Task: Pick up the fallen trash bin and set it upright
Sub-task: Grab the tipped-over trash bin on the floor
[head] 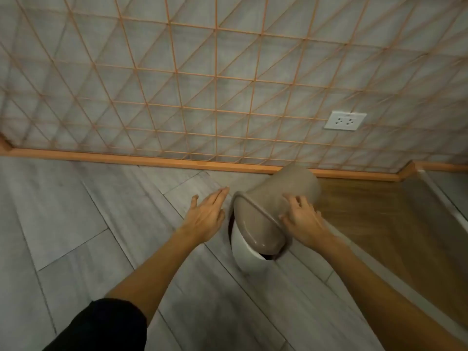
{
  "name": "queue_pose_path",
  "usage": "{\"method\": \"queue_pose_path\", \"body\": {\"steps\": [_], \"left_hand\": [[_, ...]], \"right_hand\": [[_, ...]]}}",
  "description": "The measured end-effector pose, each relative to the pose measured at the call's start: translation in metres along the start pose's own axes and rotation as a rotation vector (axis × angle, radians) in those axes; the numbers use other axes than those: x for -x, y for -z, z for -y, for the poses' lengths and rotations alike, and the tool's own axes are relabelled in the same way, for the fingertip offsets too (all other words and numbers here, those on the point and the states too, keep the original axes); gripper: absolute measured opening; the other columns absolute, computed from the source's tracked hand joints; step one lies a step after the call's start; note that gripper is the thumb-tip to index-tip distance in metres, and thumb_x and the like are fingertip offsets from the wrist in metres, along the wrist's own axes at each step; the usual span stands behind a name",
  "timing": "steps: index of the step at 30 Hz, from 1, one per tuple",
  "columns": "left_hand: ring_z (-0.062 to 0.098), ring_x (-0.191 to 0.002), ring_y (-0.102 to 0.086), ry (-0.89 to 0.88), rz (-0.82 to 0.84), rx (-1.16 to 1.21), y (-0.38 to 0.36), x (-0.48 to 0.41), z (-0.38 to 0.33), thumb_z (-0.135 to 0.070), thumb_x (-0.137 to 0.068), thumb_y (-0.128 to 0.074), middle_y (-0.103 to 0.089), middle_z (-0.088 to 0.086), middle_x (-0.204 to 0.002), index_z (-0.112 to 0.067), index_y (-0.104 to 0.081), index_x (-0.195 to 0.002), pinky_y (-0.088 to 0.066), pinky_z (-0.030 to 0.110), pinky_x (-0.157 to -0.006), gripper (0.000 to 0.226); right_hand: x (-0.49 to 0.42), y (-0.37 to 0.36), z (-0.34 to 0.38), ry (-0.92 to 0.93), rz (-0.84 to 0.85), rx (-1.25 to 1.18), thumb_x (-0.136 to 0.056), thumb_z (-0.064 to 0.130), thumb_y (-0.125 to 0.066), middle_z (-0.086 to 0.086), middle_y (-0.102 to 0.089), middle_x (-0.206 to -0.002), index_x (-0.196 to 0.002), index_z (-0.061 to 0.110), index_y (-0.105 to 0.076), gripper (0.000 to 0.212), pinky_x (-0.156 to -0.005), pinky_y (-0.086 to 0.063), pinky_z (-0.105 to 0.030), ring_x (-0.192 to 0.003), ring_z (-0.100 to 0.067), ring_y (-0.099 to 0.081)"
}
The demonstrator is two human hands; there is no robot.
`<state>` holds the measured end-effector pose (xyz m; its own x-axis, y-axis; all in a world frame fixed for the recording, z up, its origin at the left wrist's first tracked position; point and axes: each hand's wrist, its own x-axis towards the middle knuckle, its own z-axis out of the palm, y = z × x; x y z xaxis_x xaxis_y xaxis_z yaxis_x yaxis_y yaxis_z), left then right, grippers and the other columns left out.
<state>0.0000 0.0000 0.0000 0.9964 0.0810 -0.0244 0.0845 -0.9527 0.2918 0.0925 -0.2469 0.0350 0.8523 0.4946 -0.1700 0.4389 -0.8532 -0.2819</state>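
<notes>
Trash bin point(276, 198) on grey floor point(76, 211) (tipped)

Bare floor point(88, 224) at lower left leaves my left hand point(205, 214) free room. The bin point(276, 198) lies at center right, its far end close against the baseboard point(152, 160) and wall point(177, 84) behind.

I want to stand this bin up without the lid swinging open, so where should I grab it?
Grip the trash bin by its smooth round body, one hand per side, behind the lid rim. It lies on its side, lid toward you, so avoid the loose swing flap.
</notes>
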Motion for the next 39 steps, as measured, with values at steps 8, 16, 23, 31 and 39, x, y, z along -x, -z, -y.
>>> {"method": "queue_pose_path", "body": {"steps": [8, 16, 23, 31, 39], "left_hand": [[0.029, -0.144, -0.025, 0.211, 0.052, 0.518, -0.022, -0.042, -0.007, -0.049, -0.101, -0.026, -0.021, 0.009, -0.161, -0.018, -0.010, -0.154, -0.022, 0.056, -0.115, 0.064], [0.023, -0.137, -0.037, 0.228, 0.176, 0.922, -0.044, -0.058, -0.018, -0.046, -0.100, -0.034, -0.038, 0.009, -0.152, -0.015, -0.029, -0.148, -0.030, 0.033, -0.110, 0.057], [0.019, -0.132, -0.038, 0.310, 0.179, 1.033, -0.049, -0.058, -0.015, -0.042, -0.102, -0.034, -0.039, 0.008, -0.150, -0.016, -0.033, -0.145, -0.031, 0.027, -0.100, 0.051], [0.021, -0.144, -0.017, 0.285, 0.098, 1.046, -0.016, -0.067, -0.021, -0.060, -0.094, -0.037, -0.019, 0.003, -0.155, -0.037, -0.030, -0.146, -0.017, 0.036, -0.110, 0.058], [0.020, -0.146, 0.019, 0.201, 0.098, 1.015, 0.025, -0.078, -0.034, -0.090, -0.063, -0.045, 0.006, -0.001, -0.164, -0.054, -0.011, -0.146, 0.003, 0.058, -0.114, 0.097]], "right_hand": [[0.001, -0.015, -0.030, -0.074, 0.082, -0.237, -0.084, 0.039, -0.063, 0.001, -0.050, -0.088, -0.091, 0.020, -0.039, 0.032, -0.053, -0.030, -0.022, -0.075, -0.017, -0.050], [0.017, -0.047, -0.038, -0.079, 0.204, -0.234, -0.091, 0.019, -0.059, -0.005, -0.055, -0.091, -0.107, 0.005, -0.048, 0.024, -0.062, -0.034, -0.026, -0.081, -0.020, -0.051], [0.025, -0.048, -0.035, -0.091, 0.060, -0.490, -0.096, 0.014, -0.050, -0.014, -0.060, -0.088, -0.099, 0.006, -0.047, 0.009, -0.079, -0.054, -0.045, -0.086, -0.033, -0.060], [0.022, -0.022, -0.040, -0.133, -0.171, -0.817, -0.098, 0.016, -0.049, -0.016, -0.059, -0.090, -0.090, 0.017, -0.048, 0.008, -0.066, -0.062, -0.039, -0.079, -0.031, -0.067], [0.004, 0.018, -0.040, -0.189, -0.372, -1.001, -0.100, 0.023, -0.047, -0.005, -0.058, -0.078, -0.094, 0.013, -0.050, 0.012, -0.053, -0.059, -0.037, -0.065, -0.021, -0.058]]}}
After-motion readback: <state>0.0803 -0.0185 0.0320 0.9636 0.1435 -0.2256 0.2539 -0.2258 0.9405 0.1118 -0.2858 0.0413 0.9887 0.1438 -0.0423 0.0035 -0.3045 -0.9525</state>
